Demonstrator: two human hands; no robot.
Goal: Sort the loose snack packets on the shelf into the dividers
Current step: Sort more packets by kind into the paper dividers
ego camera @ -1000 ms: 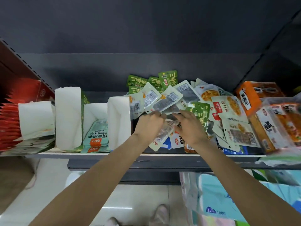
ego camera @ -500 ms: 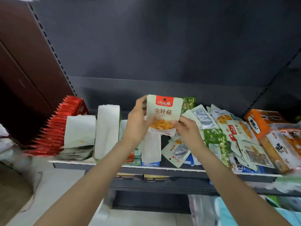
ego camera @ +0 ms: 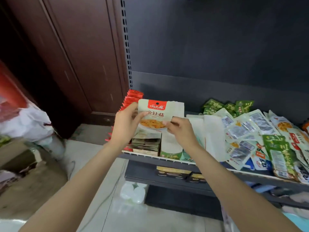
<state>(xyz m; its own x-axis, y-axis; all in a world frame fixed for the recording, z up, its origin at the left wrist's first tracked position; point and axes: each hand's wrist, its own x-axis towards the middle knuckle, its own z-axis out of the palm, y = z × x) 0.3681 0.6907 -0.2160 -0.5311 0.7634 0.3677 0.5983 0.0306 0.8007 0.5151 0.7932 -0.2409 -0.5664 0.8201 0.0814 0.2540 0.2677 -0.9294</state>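
Both hands hold one pale snack packet with a red label and a picture of yellow strips point(ego camera: 160, 114) upright: the left hand point(ego camera: 124, 124) grips its left edge, the right hand point(ego camera: 179, 129) pinches its lower right corner. It hangs just above the stacked grey-green packets point(ego camera: 145, 142) at the dark metal shelf point(ego camera: 167, 166)'s front left, left of the white paper dividers point(ego camera: 212, 131).

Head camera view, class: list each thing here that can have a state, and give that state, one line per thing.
Left hand: grips the held packet's left edge.
Right hand: pinches its right edge.
Held packet: sealed, upright, front facing the camera, above the stacked packets.
Stacked packets: filed in the left divider.
White dividers: standing upright.
Loose packets: heaped unsorted at the right.
Shelf: partly sorted.
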